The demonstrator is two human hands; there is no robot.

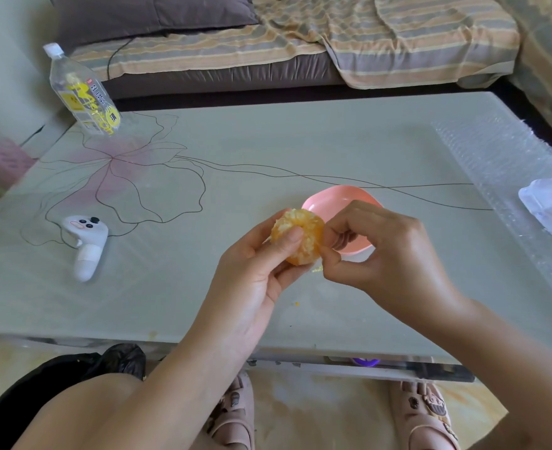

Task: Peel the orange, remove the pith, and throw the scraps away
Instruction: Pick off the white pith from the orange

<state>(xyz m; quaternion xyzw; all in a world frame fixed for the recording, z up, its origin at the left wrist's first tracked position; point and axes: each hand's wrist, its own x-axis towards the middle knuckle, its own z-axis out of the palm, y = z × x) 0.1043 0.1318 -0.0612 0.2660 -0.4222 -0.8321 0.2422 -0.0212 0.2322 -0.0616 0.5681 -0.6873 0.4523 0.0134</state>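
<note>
Gripping the peeled orange [297,237] between thumb and fingers, the left hand [255,274] is holding it above the glass table [235,157], before the pink bowl [336,198]; the right hand [378,254] is pinching its pith.

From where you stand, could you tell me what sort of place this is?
Most likely a home living room: a low glass coffee table stands before a sofa draped in a striped blanket, with a grey cushion on it.
</note>
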